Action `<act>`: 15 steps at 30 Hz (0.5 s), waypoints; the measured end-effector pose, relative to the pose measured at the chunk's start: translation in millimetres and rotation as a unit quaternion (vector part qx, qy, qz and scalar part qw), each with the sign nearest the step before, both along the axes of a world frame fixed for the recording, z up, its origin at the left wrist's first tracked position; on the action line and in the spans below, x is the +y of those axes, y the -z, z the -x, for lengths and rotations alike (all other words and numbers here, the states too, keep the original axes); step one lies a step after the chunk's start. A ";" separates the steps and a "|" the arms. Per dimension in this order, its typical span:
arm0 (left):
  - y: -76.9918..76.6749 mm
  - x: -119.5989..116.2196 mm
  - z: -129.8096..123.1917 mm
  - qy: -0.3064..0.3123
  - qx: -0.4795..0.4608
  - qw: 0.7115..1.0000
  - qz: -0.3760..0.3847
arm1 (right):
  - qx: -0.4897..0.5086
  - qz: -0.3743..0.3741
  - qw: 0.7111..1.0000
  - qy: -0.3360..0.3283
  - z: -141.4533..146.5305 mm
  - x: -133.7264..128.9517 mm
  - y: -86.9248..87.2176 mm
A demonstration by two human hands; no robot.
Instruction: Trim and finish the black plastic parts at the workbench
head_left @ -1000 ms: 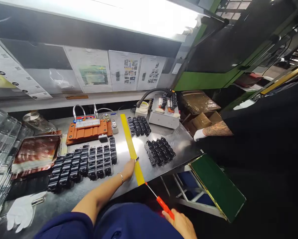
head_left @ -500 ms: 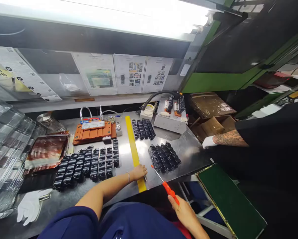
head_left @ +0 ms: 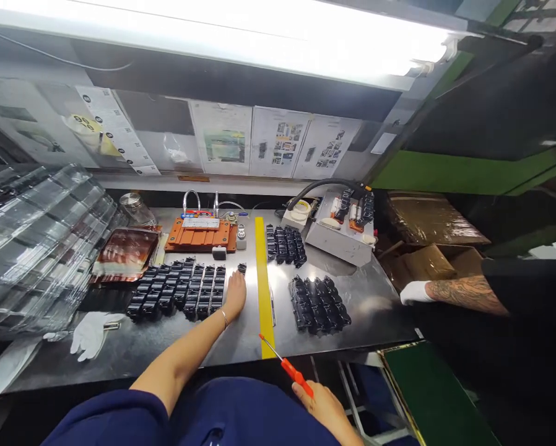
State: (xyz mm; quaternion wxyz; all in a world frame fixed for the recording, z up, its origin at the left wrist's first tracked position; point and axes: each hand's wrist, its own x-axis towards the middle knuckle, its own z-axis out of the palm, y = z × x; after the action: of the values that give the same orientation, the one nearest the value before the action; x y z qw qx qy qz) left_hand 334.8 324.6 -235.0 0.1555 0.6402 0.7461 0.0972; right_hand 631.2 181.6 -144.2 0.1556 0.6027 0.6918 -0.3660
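Note:
My left hand [head_left: 236,294] reaches forward over a single strip of black moulded parts [head_left: 242,268], its fingers closed around it. Only the strip's far end shows past my fingers. Just to the left stand several similar black strips [head_left: 176,288] in a block. In my right hand [head_left: 322,402], low at the bench's front edge, is a red-handled screwdriver [head_left: 293,371], its red tip pointing up and left over the yellow tape [head_left: 262,279]. A thin silver tool [head_left: 272,306] lies along the tape's right side.
Right of the tape sit two more groups of black strips [head_left: 321,303] [head_left: 285,243]. Behind are an orange fixture [head_left: 201,238] and a grey sloped box [head_left: 340,238]. White gloves [head_left: 90,334] and clear trays [head_left: 50,229] lie left. A co-worker's gloved hand [head_left: 416,292] is at right.
My left hand has left the silver tool by the tape and moved left and forward onto the lone black strip. The screwdriver has shifted left and down. The camera view has turned left.

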 end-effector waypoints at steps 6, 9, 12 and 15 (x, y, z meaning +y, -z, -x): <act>4.2 -96.1 -47.2 -0.075 -0.059 0.994 0.049 | -0.042 0.029 0.995 -0.083 -3.4 21.2 4.0; 7.2 -151.6 -28.9 -0.136 -0.109 0.972 0.155 | -0.053 0.032 0.988 -0.143 7.5 28.7 0.2; 11.9 -213.6 25.8 -0.111 -0.242 0.944 0.193 | -0.044 0.024 0.972 -0.231 34.8 29.7 -1.2; 17.2 -280.7 88.8 -0.229 -0.443 0.856 0.139 | -0.027 0.025 0.945 -0.324 80.0 24.3 1.0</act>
State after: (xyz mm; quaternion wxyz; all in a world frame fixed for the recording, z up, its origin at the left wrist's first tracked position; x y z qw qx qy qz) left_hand 246.0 43.8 -252.2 0.5299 0.3121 0.7297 0.2990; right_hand 551.3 205.9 -145.1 0.2994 0.3515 0.8360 -0.2966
